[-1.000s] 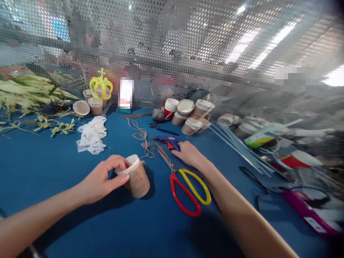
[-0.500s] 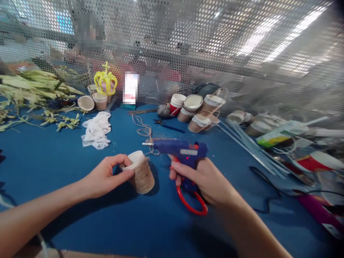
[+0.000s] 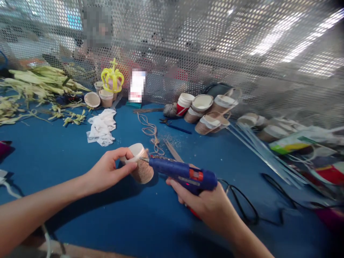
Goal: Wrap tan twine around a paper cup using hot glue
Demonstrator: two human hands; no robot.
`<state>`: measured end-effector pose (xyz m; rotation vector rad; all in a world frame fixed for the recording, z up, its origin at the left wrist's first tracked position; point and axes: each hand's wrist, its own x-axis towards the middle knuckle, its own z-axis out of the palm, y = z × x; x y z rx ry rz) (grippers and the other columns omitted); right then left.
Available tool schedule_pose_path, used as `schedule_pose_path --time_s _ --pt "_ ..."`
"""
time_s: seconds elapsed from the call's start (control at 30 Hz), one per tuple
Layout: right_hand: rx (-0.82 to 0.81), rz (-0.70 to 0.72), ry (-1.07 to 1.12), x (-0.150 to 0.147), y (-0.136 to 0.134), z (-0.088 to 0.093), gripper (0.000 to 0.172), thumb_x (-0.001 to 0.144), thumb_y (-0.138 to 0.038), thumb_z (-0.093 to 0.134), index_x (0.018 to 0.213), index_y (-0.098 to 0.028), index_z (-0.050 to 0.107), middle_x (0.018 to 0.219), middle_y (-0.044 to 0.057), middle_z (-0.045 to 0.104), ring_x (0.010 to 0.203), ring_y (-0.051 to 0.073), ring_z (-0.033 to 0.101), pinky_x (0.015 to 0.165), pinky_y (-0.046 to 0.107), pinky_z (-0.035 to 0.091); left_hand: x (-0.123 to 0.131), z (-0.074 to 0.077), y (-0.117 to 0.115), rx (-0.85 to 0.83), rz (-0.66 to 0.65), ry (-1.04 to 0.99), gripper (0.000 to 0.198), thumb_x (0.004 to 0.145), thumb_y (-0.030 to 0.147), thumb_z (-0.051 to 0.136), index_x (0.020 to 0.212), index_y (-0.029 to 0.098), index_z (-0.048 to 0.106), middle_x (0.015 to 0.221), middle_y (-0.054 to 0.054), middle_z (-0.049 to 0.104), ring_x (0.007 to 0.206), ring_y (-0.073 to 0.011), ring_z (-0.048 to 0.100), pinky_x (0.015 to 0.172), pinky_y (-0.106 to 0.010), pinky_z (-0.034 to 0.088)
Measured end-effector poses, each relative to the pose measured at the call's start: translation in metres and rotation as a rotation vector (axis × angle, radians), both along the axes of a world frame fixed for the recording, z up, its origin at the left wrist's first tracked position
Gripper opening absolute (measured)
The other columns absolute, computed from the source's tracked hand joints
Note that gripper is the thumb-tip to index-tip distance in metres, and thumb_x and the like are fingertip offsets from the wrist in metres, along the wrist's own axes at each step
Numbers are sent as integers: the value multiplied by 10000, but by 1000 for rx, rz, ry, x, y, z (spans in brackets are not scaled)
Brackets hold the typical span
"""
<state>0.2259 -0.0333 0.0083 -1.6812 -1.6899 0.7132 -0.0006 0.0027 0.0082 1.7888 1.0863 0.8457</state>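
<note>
My left hand point(image 3: 114, 170) pinches the rim of a paper cup point(image 3: 143, 171) wrapped in brown twine, with fingers inside the mouth and the thumb outside. The cup tilts, its white opening toward the upper left. In my right hand point(image 3: 197, 200) is a blue hot glue gun point(image 3: 182, 172), its metal nozzle pointing left and at or very near the twine just below the cup's rim. Most of the gun's handle is hidden by my hand. Loose twine point(image 3: 152, 132) trails across the table behind the cup. Scissors point(image 3: 173, 150) lie partly hidden behind the gun.
Pliers point(image 3: 176, 126) and several twine-wrapped cups point(image 3: 206, 123) stand behind. Clear glue sticks point(image 3: 262, 154) and a black cable point(image 3: 244, 204) lie right. Crumpled white tissue point(image 3: 102, 127), a yellow crown ornament point(image 3: 113, 77) and dry husks point(image 3: 40, 84) are left. A perforated metal screen point(image 3: 166, 46) backs the table.
The glue gun has swung down and tilted, bringing its nozzle to the cup's upper side. Scissors now show behind it. My left hand still holds the cup. The view has shifted slightly.
</note>
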Motion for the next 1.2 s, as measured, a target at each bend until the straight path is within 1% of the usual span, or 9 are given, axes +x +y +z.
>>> schedule_pose_path --time_s 0.07,0.17,0.27,0.43,0.67,0.8,0.93,1.1,1.2 --pt "4 59 -22 3 0 4 138 655 -349 624 752 -256 658 618 39 655 540 196 613 486 313 481 -1 -1 0 45 5 42 174 807 281 478 699 150 516 678 -6 563 648 -121 510 630 -237 413" --pt "26 168 -74 6 1 16 138 612 -270 623 740 -271 677 668 42 675 533 198 609 557 347 489 -3 -2 1 102 10 99 174 804 290 480 707 152 526 695 -14 564 658 -127 510 634 -242 412" --pt "22 215 -82 2 3 28 102 649 -260 588 728 -266 653 600 35 652 558 211 617 568 347 502 -3 -3 1 126 13 121 175 803 296 486 708 156 531 706 -15 571 660 -128 509 634 -241 407" --pt "-50 188 -5 -7 4 38 25 665 -270 580 665 -260 603 470 10 549 590 227 623 568 341 519 -4 -4 2 123 2 134 166 804 289 486 721 154 535 705 -15 561 654 -128 506 624 -242 403" --pt "-74 192 -29 -8 4 36 40 685 -281 546 660 -257 567 458 -9 489 466 182 544 491 310 494 -4 0 2 102 -8 114 167 797 282 494 709 145 531 680 -6 560 632 -121 507 603 -231 397" --pt "28 269 -67 -6 1 26 69 727 -267 517 661 -250 527 504 -12 498 466 157 516 467 271 474 -3 -1 2 93 -2 115 172 797 287 500 709 143 537 670 1 558 626 -113 495 592 -215 388" --pt "124 293 -88 -3 -3 18 78 748 -239 529 672 -237 510 566 -19 532 487 134 511 490 236 465 -3 -2 3 80 -4 140 159 794 290 516 750 142 555 686 7 574 627 -110 494 598 -208 396" --pt "150 278 -72 -6 -2 22 110 763 -221 480 673 -216 543 547 -15 548 481 128 533 486 218 464 -5 0 3 63 -63 88 194 811 250 519 976 162 571 900 -12 644 771 -122 569 708 -203 441" --pt "165 224 -65 -8 0 24 93 741 -223 500 677 -218 567 496 -24 549 430 126 530 454 220 463 -7 0 3 70 -87 66 230 823 230 509 1039 172 559 983 -22 646 839 -127 586 756 -201 450"
